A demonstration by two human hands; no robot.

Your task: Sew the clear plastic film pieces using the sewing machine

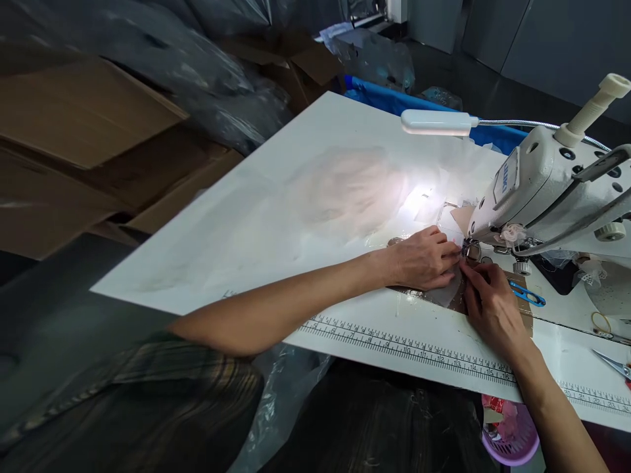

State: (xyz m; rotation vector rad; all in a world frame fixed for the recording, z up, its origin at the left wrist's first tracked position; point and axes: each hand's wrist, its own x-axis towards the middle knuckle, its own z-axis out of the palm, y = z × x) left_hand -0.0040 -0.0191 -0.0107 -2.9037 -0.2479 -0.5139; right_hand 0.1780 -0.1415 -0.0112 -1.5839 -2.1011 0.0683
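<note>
A white sewing machine (537, 177) stands at the right of the table, its presser foot (466, 248) lowered near a small piece of sheer white fabric (447, 297). My left hand (428, 259) rests on this fabric just left of the foot, fingers bent and close together over it. In front of the foot, my right hand (494, 305) pinches the fabric's edge between thumb and fingertips. Both hands cover much of the fabric. Blue thread snips (527, 293) lie just right of my right hand.
A white lamp (436, 123) lights the white table (276, 197). A printed ruler (409, 348) runs along its front edge. Scissors (614, 364) lie at the far right. A purple basket (517, 447) sits below the table. Cardboard boxes (83, 112) stand at the left.
</note>
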